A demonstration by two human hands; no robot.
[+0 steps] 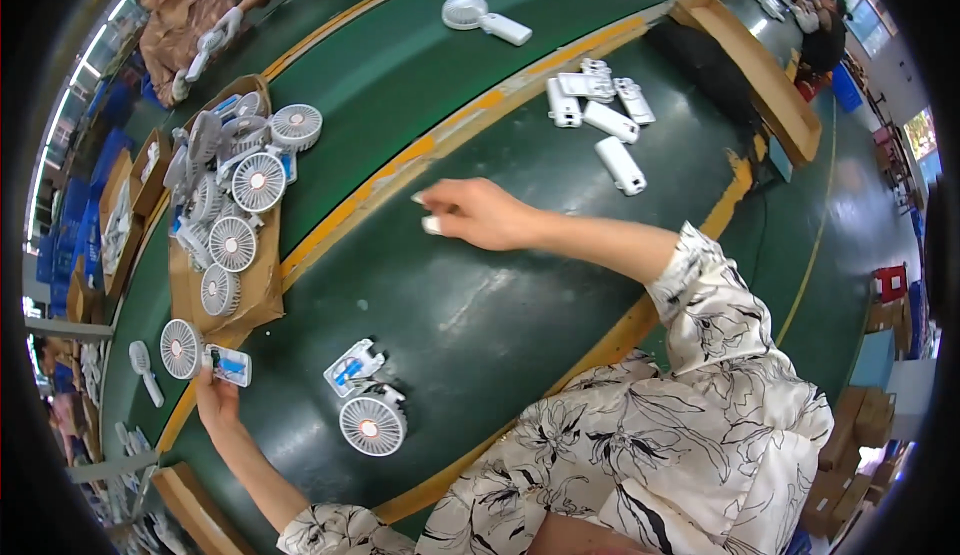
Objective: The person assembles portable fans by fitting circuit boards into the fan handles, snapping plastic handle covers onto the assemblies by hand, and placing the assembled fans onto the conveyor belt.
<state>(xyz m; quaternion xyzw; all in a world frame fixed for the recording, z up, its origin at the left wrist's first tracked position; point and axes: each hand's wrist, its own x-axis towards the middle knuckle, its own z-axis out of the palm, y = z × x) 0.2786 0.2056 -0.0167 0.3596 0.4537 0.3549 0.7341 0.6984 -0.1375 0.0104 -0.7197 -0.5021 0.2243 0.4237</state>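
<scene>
My left hand point(215, 395) grips a small handheld fan point(181, 349) by its opened handle, where a blue battery point(232, 363) shows. Above the bench, my right hand point(482, 213) has nothing visible in it; its thumb and forefinger stand apart, with white covers on the tips. Between my arms, a second fan point(373, 425) lies on the green bench, its handle open and its wiring exposed. Several white handle shells point(621, 164) lie in a loose group beyond my right hand.
A cardboard box point(262, 285) heaped with fans stands at the left, overlapping the conveyor edge. One assembled fan point(505, 28) rests on the green belt. Across it, a person point(190, 25) wearing gloves handles a fan. A cardboard tray point(750, 75) borders the far right.
</scene>
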